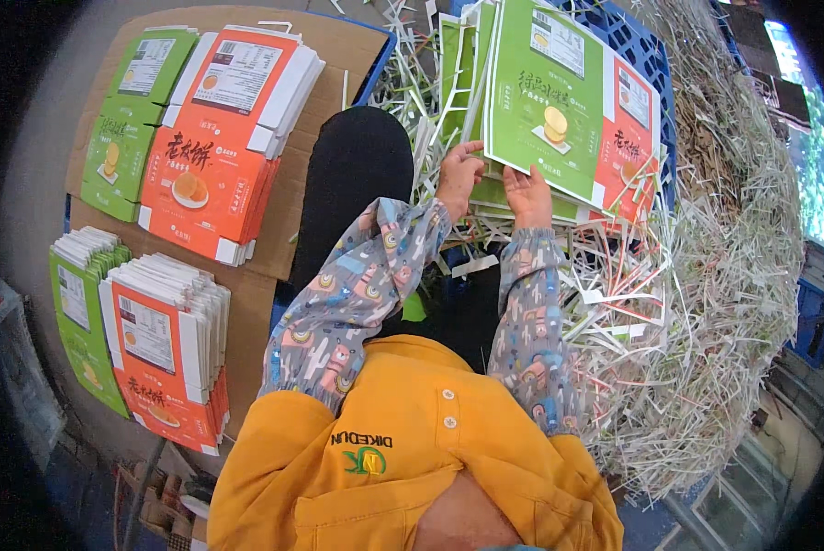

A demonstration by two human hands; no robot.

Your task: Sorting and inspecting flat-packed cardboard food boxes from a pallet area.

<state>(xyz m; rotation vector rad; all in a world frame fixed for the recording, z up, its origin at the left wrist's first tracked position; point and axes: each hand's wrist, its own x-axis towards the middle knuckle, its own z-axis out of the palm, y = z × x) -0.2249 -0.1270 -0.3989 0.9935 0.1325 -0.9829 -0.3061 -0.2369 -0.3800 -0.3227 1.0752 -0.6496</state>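
In front of me lies a pile of large printed card sheets [554, 101], each with a green panel and an orange panel and white edges. The top sheet is lifted a little and tilted. My right hand [528, 196] pinches its lower edge, thumb on the printed side and the other fingers hidden underneath. At the lower left corner of the pile, my left hand [459, 179] has its fingers curled against the sheets' edges. Green sheets show beneath and to the left of the top one.
To my left, stacks of orange cartons [212, 147] and green cartons [123, 156] lie flat on a cardboard-covered surface [256, 303]. Nearer me are more orange stacks [164, 340] and green ones [83, 312]. Shredded paper strips [696, 358] heap up on the right, beside a blue plastic crate [646, 46].
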